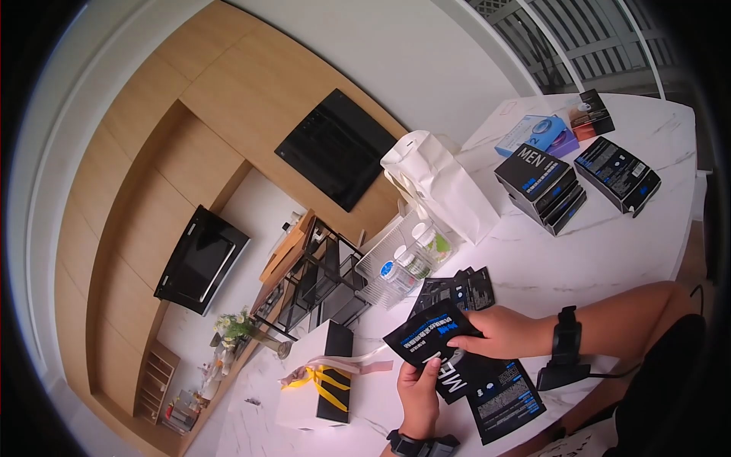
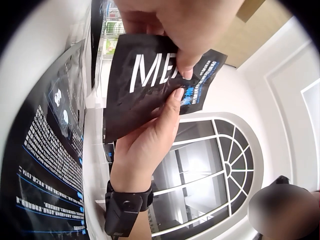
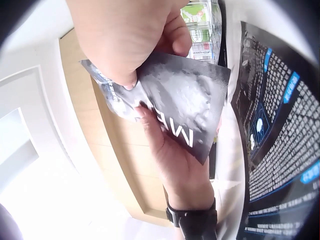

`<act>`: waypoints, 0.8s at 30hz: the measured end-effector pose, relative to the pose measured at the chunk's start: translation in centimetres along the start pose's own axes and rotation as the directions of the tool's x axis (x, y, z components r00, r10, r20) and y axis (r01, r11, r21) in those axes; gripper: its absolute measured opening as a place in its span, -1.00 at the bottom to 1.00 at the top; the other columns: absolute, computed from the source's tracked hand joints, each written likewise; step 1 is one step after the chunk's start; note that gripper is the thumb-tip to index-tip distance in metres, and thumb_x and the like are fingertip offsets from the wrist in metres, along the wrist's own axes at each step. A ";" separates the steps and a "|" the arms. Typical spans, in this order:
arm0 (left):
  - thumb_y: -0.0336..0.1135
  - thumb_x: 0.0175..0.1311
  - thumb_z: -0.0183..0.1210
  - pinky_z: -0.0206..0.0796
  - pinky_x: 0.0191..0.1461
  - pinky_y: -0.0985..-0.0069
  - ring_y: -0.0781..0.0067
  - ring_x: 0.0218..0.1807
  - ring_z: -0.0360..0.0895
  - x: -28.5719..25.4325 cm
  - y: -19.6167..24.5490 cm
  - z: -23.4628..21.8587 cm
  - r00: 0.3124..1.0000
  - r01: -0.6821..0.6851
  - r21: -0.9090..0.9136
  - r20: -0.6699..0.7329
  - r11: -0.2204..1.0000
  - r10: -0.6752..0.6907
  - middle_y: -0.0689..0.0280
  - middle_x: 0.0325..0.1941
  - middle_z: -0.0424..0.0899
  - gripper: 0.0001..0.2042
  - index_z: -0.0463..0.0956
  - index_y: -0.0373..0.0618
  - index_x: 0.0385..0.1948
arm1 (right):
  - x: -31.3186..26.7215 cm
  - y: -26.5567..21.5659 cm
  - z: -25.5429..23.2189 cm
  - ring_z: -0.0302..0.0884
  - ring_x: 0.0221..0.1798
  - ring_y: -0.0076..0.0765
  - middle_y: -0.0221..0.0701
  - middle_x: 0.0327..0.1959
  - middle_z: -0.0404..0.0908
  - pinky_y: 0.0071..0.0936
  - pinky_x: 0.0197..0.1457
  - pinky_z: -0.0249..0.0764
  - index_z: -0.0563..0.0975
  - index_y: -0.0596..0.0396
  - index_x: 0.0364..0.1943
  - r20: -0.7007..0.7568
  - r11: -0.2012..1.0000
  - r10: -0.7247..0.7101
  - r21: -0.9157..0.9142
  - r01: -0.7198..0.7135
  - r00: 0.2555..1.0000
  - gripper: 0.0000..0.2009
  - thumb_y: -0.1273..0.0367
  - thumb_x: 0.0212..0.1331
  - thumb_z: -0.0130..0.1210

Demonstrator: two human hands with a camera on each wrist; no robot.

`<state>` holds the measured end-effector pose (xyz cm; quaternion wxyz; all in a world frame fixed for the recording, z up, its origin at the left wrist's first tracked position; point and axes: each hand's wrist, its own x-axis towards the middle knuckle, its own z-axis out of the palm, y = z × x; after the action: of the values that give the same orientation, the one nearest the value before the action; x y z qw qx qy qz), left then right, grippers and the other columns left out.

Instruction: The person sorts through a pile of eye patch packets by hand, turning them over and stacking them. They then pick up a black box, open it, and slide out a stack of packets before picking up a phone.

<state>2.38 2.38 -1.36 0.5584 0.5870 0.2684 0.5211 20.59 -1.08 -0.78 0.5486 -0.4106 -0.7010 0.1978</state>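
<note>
Black "MEN" sachet [image 1: 428,335] is being pinched above the marble table [image 1: 609,251] by both hands: left hand [image 1: 419,396] gripping from below, right hand [image 1: 502,333] from the side. Left wrist view is showing the left thumb [image 2: 172,102] pressing its face. Right wrist view is showing right fingers [image 3: 120,55] clamping its edge.
</note>
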 end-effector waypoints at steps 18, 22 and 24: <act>-0.42 0.19 0.07 0.30 -0.07 0.63 0.59 -0.21 0.47 0.4 -0.4 -0.7 1.000 0.004 -0.064 -0.023 0.998 -0.005 0.33 -0.20 0.56 -0.80 0.41 -0.21 -0.16 | -0.3 -0.2 -0.1 0.51 -0.49 -0.18 -0.23 -0.54 0.54 -0.40 -0.40 0.38 0.47 0.13 -0.27 0.160 0.993 0.078 0.077 -0.091 0.984 -0.68 0.14 0.13 0.00; -0.44 0.19 0.05 0.31 -0.08 0.63 0.60 -0.21 0.46 0.3 -0.3 -0.1 0.985 0.154 -0.017 0.085 0.988 -0.152 0.35 -0.21 0.54 -0.80 0.39 -0.20 -0.15 | 0.0 0.0 0.1 0.47 -0.55 -0.12 -0.22 -0.61 0.49 -0.34 -0.46 0.33 0.44 0.15 -0.40 -0.079 0.990 0.111 0.096 -0.104 0.991 -0.69 0.14 0.13 0.00; -0.45 0.19 0.06 0.31 -0.08 0.63 0.60 -0.21 0.46 0.4 -0.6 -0.2 0.986 0.155 -0.007 0.065 0.988 -0.154 0.35 -0.22 0.54 -0.81 0.41 -0.20 -0.16 | -0.1 0.1 -0.1 0.46 -0.58 -0.11 -0.22 -0.64 0.48 -0.34 -0.49 0.33 0.44 0.15 -0.40 -0.053 0.998 0.061 0.031 -0.060 0.997 -0.67 0.12 0.13 -0.01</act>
<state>2.47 2.90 -1.83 0.6090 0.5776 0.2919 0.4586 20.70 -1.14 -0.91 0.5670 -0.4287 -0.6702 0.2134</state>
